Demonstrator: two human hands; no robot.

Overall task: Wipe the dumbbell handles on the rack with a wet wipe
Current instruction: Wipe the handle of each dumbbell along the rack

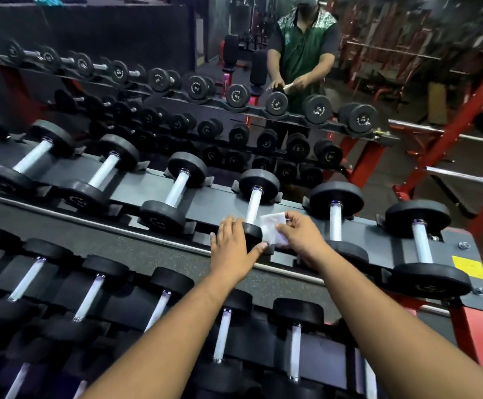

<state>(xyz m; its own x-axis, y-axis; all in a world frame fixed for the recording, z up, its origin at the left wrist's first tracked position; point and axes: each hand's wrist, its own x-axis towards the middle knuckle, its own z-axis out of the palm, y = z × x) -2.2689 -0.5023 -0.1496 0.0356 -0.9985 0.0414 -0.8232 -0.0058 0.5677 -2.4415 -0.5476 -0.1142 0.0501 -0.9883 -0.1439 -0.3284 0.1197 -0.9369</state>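
Observation:
Several black dumbbells with pale handles lie in rows on a grey rack (pixel 136 194). My left hand (pixel 233 249) rests flat over the near head of one top-row dumbbell (pixel 254 203), thumb against that head. My right hand (pixel 300 237) pinches a white wet wipe (pixel 273 230) just right of that dumbbell's handle, near its lower end. The wipe is beside the handle; whether it touches it I cannot tell.
A lower rack tier (pixel 136 246) with more dumbbells runs under my forearms. Behind the rack a mirror (pixel 148 82) shows the rack and a person in a green top. Red gym frames (pixel 436 156) stand at the right. A yellow label (pixel 469 267) marks the rack's right end.

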